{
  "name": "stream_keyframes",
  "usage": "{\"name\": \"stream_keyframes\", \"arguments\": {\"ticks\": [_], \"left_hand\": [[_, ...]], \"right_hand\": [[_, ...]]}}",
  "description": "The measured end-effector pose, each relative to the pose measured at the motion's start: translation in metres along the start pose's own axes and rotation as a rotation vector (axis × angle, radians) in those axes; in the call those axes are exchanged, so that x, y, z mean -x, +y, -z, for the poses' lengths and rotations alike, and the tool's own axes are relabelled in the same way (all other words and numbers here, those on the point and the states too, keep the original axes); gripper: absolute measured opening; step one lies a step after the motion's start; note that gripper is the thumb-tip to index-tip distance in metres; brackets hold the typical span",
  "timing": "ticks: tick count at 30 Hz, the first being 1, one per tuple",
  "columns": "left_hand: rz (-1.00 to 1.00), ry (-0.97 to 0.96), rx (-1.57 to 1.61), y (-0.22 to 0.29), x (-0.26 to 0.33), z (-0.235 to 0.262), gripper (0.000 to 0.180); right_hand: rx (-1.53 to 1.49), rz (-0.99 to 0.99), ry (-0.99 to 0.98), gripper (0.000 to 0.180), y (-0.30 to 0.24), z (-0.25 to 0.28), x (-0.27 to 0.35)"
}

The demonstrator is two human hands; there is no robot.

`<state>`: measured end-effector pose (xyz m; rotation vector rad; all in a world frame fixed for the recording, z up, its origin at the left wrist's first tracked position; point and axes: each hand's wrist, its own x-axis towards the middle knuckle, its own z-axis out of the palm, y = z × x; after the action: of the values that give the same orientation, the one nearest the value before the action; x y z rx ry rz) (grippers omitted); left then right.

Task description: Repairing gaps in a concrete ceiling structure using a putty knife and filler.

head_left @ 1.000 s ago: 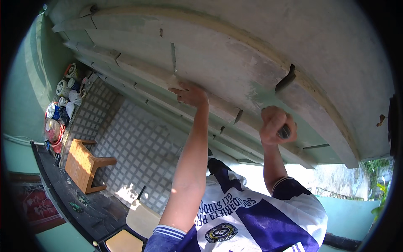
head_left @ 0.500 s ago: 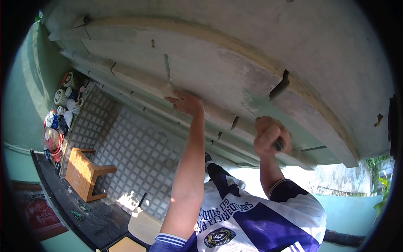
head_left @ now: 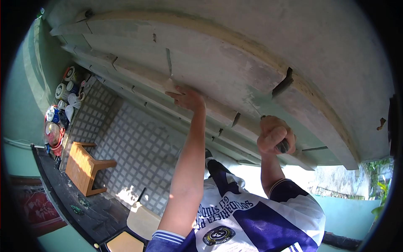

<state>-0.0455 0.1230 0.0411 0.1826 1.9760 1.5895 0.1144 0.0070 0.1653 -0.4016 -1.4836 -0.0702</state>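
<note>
My right hand [head_left: 275, 134] is wrapped round the dark handle [head_left: 283, 146] of a tool. Its thin metal shaft or blade [head_left: 256, 109] points up and left against a worn, pale green-grey panel [head_left: 222, 67]; which kind of tool it is, I cannot tell. My left hand [head_left: 189, 99] rests with fingers spread on the edge of a long pale slat [head_left: 147, 77], to the left of the tool, and holds nothing. Around the tool tip, the panel's coating is patchy, with bare greenish areas showing.
A curved beam [head_left: 235, 44] crosses above, with a dark gap [head_left: 283, 82] near its right part. On the left are an orange-brown stool [head_left: 79, 170], several paint cans and buckets [head_left: 61, 94], a dark counter [head_left: 71, 193] and a tiled floor [head_left: 134, 143].
My right hand has shifted slightly to the right with the tool, and more of its thin shaft or blade shows. My left hand stays on the slat.
</note>
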Motion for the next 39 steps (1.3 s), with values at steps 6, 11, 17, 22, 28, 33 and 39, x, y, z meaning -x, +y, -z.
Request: {"name": "stream_keyframes", "arguments": {"ticks": [6,11,17,22,28,33,39], "left_hand": [[-0.011,0.006,0.010,0.001,-0.002,-0.002,0.075],[-0.015,0.014,0.018,-0.002,-0.006,-0.003,0.075],[-0.038,0.031,0.027,-0.004,-0.006,-0.005,0.075],[-0.012,0.032,-0.004,-0.007,-0.006,-0.004,0.075],[0.006,0.032,0.001,-0.007,-0.007,-0.006,0.074],[0.011,0.025,0.038,-0.006,-0.009,-0.006,0.074],[0.019,0.006,0.072,0.000,-0.004,-0.004,0.074]], "right_hand": [[-0.018,-0.050,-0.008,0.034,0.007,0.003,0.001],[0.156,-0.124,-0.064,0.033,0.009,0.004,0.008],[0.137,-0.153,-0.106,0.035,0.014,-0.001,0.007],[0.027,-0.136,-0.075,0.035,0.015,0.000,0.011],[0.014,-0.040,-0.075,0.033,0.006,0.000,0.005],[0.060,0.001,-0.113,0.032,0.001,0.003,-0.001],[0.221,-0.081,-0.144,0.029,0.011,0.006,0.015]]}}
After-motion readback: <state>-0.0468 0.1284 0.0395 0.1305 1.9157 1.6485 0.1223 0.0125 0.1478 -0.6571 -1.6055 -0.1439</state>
